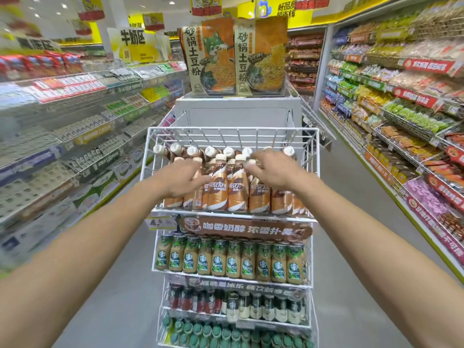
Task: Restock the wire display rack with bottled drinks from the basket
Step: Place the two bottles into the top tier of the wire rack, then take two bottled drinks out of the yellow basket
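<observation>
A white wire display rack stands in the aisle ahead of me. Its top tier holds several brown Nescafe coffee bottles with cream caps, upright in rows. My left hand reaches over the left bottles, its fingers spread and touching their upper parts. My right hand lies over the right bottles, fingertips curled at a cap; whether it grips one I cannot tell. Lower tiers carry green-labelled Starbucks bottles, darker bottles and green-capped bottles. No basket is in view.
Two large noodle packets stand on a white box behind the rack. Stocked shelves line the left side and the right side. Grey floor runs along both sides of the rack.
</observation>
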The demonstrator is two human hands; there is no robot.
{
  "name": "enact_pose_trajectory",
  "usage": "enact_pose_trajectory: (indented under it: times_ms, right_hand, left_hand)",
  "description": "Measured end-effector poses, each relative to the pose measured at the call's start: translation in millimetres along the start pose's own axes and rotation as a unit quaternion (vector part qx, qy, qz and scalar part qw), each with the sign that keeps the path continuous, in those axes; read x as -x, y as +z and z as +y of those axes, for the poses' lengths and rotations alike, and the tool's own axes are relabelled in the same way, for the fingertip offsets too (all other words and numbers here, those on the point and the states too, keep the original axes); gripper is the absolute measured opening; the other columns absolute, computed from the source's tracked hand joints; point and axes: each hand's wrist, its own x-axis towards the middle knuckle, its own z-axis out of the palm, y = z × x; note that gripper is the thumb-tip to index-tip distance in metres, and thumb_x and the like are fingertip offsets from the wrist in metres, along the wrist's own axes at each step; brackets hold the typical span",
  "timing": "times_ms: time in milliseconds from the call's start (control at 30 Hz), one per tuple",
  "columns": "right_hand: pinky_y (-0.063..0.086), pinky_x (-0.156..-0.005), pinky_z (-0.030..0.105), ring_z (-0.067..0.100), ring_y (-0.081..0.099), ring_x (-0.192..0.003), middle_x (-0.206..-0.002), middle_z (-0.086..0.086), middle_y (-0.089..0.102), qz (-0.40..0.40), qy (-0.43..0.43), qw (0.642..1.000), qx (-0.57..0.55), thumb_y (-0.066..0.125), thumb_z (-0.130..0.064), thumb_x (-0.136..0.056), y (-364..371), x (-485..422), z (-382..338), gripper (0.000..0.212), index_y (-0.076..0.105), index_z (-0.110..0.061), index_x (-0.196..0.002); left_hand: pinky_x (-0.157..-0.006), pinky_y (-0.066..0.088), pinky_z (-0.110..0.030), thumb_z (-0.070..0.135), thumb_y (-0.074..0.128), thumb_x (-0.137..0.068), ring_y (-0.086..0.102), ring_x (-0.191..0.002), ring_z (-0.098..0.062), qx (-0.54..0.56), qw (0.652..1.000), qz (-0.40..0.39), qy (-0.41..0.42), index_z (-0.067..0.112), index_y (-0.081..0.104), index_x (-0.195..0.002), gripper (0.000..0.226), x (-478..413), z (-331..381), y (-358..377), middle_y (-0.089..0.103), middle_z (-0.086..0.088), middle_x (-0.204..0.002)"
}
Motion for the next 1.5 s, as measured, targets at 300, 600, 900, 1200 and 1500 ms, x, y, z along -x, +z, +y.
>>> enact_pose_trajectory:
  times_ms: [300,600,900,1200,1500]
  right_hand:
    - [0.042,-0.116,0.055,0.04,0.041,-0.147,-0.157,0.02,0.047,0.021,0.124,0.989,0.078,0.038,-0.065,-0.106,-51.8,201.3,62.7,0.07,0.049,-0.016,-0.154]
    - [0.039,-0.12,0.054,0.038,0.044,-0.147,-0.161,0.017,0.046,-0.007,0.3,0.946,0.124,0.036,-0.071,-0.1,-68.2,523.7,158.9,0.077,0.043,-0.021,-0.159]
    - [0.044,-0.115,0.054,0.037,0.049,-0.145,-0.159,0.015,0.05,-0.02,0.476,0.874,0.094,0.021,-0.091,-0.087,-96.0,804.1,223.4,0.103,0.043,-0.02,-0.159]
    - [0.045,-0.085,0.045,0.044,0.058,-0.122,-0.129,0.02,0.061,-0.014,0.505,0.862,0.048,0.033,-0.07,-0.098,-84.1,1010.2,358.9,0.072,0.052,-0.015,-0.14]
    - [0.04,-0.118,0.054,0.039,0.039,-0.15,-0.162,0.016,0.04,-0.159,0.473,0.865,-0.055,0.049,-0.052,-0.107,102.7,1136.7,448.4,0.068,0.036,-0.013,-0.16]
  left_hand:
    - [-0.104,0.053,-0.053,0.078,0.017,-0.089,0.062,-0.115,-0.026,0.035,0.995,0.017,0.096,0.013,0.054,-0.134,0.088,49.2,160.6,-6.8,0.065,-0.012,-0.129]
    - [-0.109,0.045,-0.049,0.056,0.042,-0.104,0.055,-0.133,-0.04,0.091,0.962,-0.036,0.255,0.005,0.052,-0.14,0.062,165.5,419.4,44.4,0.057,-0.023,-0.143]
    - [-0.123,0.033,-0.046,0.057,0.034,-0.106,0.038,-0.15,-0.034,0.09,0.921,-0.127,0.356,0.009,0.034,-0.16,0.072,249.7,644.1,63.1,0.04,-0.015,-0.164]
    - [-0.117,0.038,-0.047,0.048,0.036,-0.109,0.046,-0.143,-0.037,0.113,0.897,-0.186,0.386,0.007,0.037,-0.156,0.063,316.9,882.6,136.6,0.048,-0.02,-0.155]
    - [-0.117,0.037,-0.048,0.052,0.036,-0.108,0.04,-0.148,-0.036,0.124,0.871,-0.342,0.331,0.011,0.03,-0.162,0.068,419.0,994.7,308.5,0.042,-0.018,-0.16]
